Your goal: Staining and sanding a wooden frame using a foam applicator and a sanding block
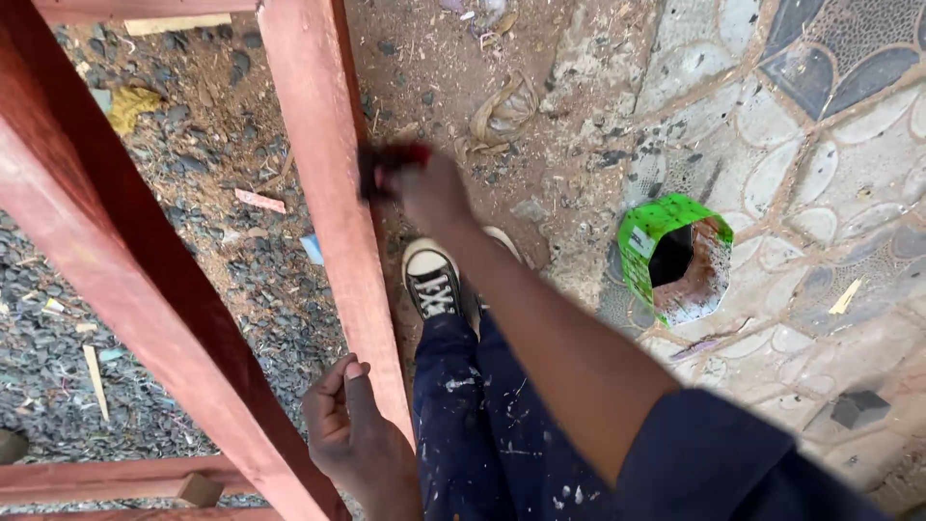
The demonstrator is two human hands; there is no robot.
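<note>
A red-stained wooden frame [145, 280] filled the left of the view, one rail [333, 193] running down the middle. The left hand [352, 425] gripped that rail's lower edge. The right hand [429, 188] was closed on a blurred red-and-dark brush [386, 169], probably bristles touching the rail. A green cut-open carton [675, 256] sat well apart on the paving.
</note>
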